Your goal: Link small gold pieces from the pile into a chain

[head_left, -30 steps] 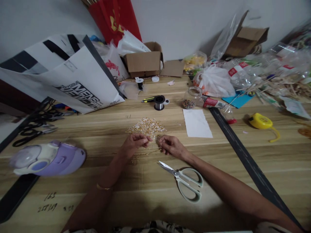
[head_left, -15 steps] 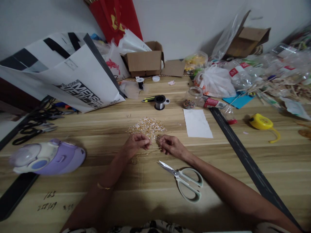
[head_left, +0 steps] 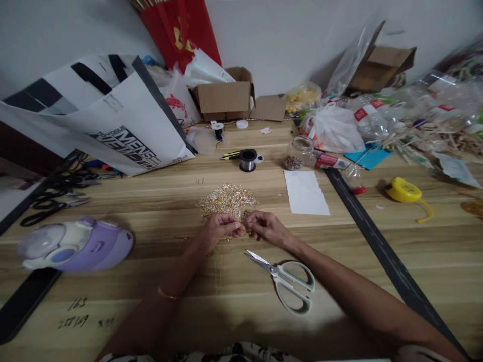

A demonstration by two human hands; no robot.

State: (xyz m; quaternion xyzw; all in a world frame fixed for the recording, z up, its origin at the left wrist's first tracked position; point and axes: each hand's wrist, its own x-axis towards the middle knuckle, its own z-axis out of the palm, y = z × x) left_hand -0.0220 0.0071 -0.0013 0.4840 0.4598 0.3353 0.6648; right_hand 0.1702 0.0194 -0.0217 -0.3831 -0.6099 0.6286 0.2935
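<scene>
Both my hands meet just in front of a heap of small gold and clear beads [head_left: 228, 197]. My left hand [head_left: 222, 230] is closed in a pinch, its fingertips nearly touching those of the other hand. What it pinches is too small to tell. My right hand [head_left: 268, 226] also pinches, at the end of a thin gold beaded strand [head_left: 228, 240], most of which is hidden behind my left hand and wrist. Scissors [head_left: 272, 270] with pale green handles lie slightly open below my right hand, blades pointing up and left.
Behind the beads stand a wire spool [head_left: 248, 162], a yellow-black cutter [head_left: 231, 155] and a jar of beads [head_left: 298, 155]. White paper [head_left: 307, 192] and a tape measure [head_left: 403, 190] lie to the right. Left are a purple bottle [head_left: 88, 246], black-handled pliers [head_left: 47, 208] and a large paper bag [head_left: 132, 120].
My left hand has moved right and slightly down, closing the gap to my right hand and covering most of the gold strand. The right hand has barely moved.
</scene>
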